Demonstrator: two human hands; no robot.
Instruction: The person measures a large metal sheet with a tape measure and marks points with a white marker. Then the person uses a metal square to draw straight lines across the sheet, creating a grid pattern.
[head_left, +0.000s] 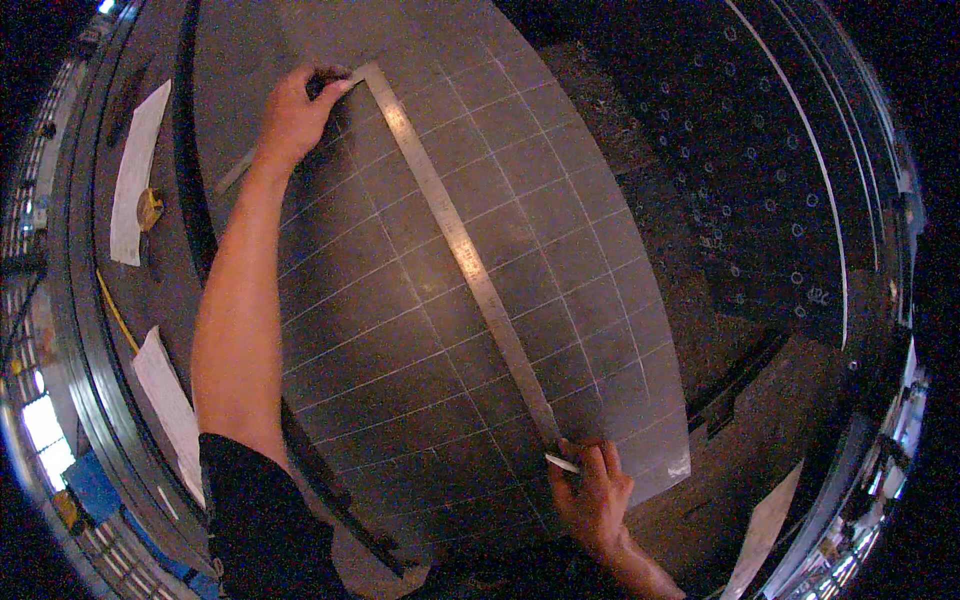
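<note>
A dark metal sheet (430,370) with a grid of thin white lines fills the middle of the view. Lying across it is a steel framing square (440,205), its corner at the far side and its long leg slanting toward me. My left hand (300,112) is closed on the short leg close to that corner, fingertips on the metal. At the near end of the long leg, my right hand (592,495) pinches a thin white marking stick (562,463), probably chalk or soapstone. Its fingers rest beside the square's end, on the sheet.
To the left lie white papers (140,180) and a yellow tape measure (150,208). Chalk circles mark another dark surface (760,160) on the right. A light strip, perhaps paper (765,540), lies at the lower right. A long dark bar (188,120) runs along the sheet's left side.
</note>
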